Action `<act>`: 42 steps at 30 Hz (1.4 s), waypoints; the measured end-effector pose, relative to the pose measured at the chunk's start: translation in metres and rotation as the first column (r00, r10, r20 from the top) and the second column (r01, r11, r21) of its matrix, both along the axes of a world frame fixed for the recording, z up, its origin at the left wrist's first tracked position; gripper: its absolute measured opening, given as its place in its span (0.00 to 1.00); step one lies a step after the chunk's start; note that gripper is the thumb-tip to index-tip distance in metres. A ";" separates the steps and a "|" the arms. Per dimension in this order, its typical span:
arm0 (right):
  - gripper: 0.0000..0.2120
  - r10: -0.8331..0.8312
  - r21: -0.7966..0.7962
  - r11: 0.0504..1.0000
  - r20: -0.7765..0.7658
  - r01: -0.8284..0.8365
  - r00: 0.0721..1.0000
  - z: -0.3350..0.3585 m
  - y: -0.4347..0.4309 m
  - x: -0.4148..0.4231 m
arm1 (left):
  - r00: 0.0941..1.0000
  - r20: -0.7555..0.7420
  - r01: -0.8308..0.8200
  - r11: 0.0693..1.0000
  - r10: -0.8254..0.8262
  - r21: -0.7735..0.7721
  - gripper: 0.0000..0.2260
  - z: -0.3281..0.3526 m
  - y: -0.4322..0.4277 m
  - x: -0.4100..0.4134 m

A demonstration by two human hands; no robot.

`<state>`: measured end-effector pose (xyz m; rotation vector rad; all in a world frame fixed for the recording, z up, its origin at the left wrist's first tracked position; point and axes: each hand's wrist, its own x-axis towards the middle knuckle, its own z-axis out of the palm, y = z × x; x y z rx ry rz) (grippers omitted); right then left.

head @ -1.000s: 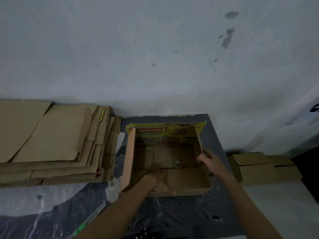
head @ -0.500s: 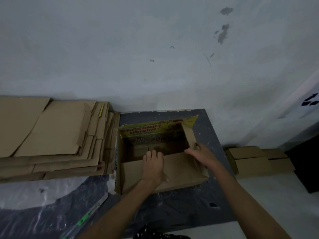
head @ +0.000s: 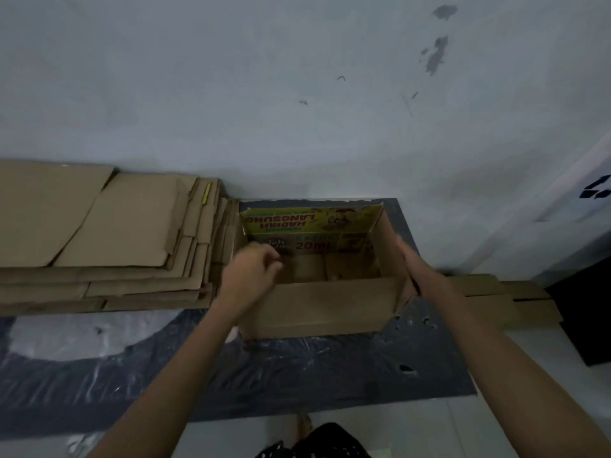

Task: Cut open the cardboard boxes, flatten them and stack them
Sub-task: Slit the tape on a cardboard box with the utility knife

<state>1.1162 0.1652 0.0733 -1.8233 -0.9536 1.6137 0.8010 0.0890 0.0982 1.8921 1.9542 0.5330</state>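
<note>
An open cardboard box [head: 330, 305] stands upright on a dark plastic sheet [head: 314, 375] against the wall. Its far inner wall carries a yellow printed label. My left hand [head: 251, 276] is at the box's near left corner, its fingers curled over the left rim. My right hand [head: 413, 269] lies with straight fingers against the outside of the right wall; it is blurred. A tall stack of flattened cardboard [head: 99, 233] lies just left of the box.
Flat brown cardboard pieces [head: 489, 299] lie on the floor right of the box. A dark object [head: 582, 319] stands at the far right. A grey wall rises right behind the box. Pale tiled floor shows near my body.
My left hand left the near flap and went to the left corner, curling there. The near flap now stands upright. My right hand slid along the right wall.
</note>
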 end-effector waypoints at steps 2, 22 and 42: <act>0.35 -0.088 -0.040 0.995 -0.025 0.086 0.996 -0.002 0.001 0.003 | 0.976 -0.108 -0.190 0.982 0.189 0.000 0.20 -0.003 0.010 -0.022; 0.45 0.021 0.153 0.987 -0.410 0.046 0.912 -0.021 0.003 0.050 | 0.628 0.727 -0.205 0.960 0.279 -0.191 0.14 -0.019 0.018 -0.042; 0.31 0.147 0.276 0.960 -0.350 -0.048 0.925 -0.006 -0.004 0.052 | 0.222 0.876 -0.164 0.902 0.428 -0.400 0.17 -0.038 0.004 -0.037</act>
